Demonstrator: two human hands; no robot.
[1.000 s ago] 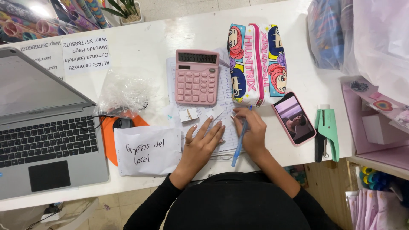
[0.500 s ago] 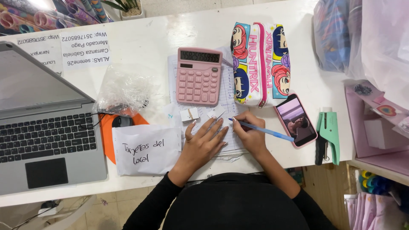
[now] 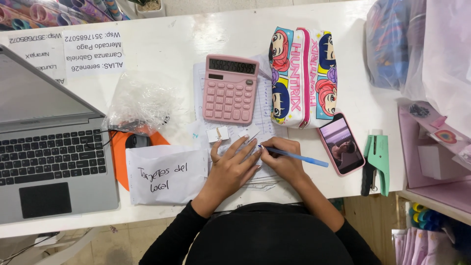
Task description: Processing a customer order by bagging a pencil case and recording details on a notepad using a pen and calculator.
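Surface: white surface, crowded, beside a grey laptop.
Right hand: right hand, fingers pinching a blue pen, tip on the sheet of paper under both hands.
Left hand: left hand, fingers spread flat on that sheet.
Doing it well: I judge firm left pressure and short strokes keep the sheet from sliding.
Packages: cartoon-printed pencil case beside a pink calculator; crumpled clear bag.
Labels: white handwritten envelope near the left hand; printed white slips at the far edge.
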